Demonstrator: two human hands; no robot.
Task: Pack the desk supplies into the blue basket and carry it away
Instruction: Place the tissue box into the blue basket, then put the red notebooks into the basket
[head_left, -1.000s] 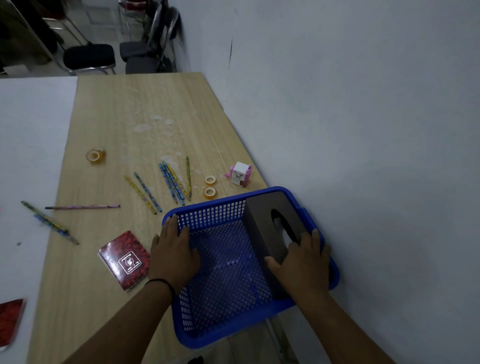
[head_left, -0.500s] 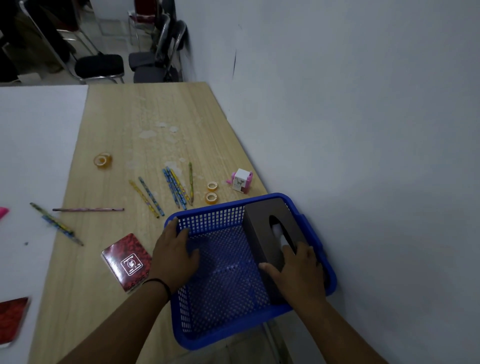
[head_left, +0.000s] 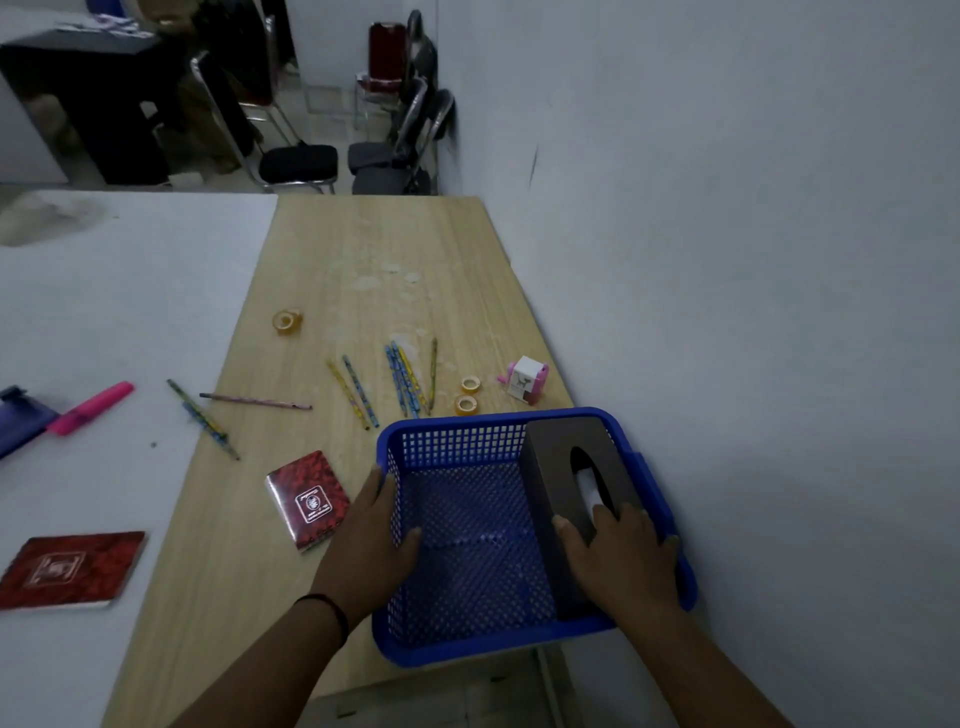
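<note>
The blue basket (head_left: 457, 441) sits at the wooden table's near right corner. Inside it, along the right wall, lies a dark brown tissue box (head_left: 566, 447). My left hand (head_left: 371, 545) grips the basket's left rim, thumb inside. My right hand (head_left: 623, 558) rests on the tissue box's near end, thumb on its side. On the table lie several pencils (head_left: 402, 379), two small tape rolls (head_left: 466, 404), a larger tape roll (head_left: 287, 322), a pink and white sharpener (head_left: 525, 380) and a small red notebook (head_left: 307, 499).
The wooden table (head_left: 374, 249) adjoins a white table (head_left: 104, 291) on the left, which carries a pink highlighter (head_left: 91, 408), a red notebook (head_left: 67, 569) and a blue object (head_left: 15, 423). A grey wall runs along the right. Chairs (head_left: 298, 161) stand beyond the tables.
The view has tilted up and back, showing more of the room and the white table. My right hand slid slightly toward the tissue box's opening. The basket stays in place.
</note>
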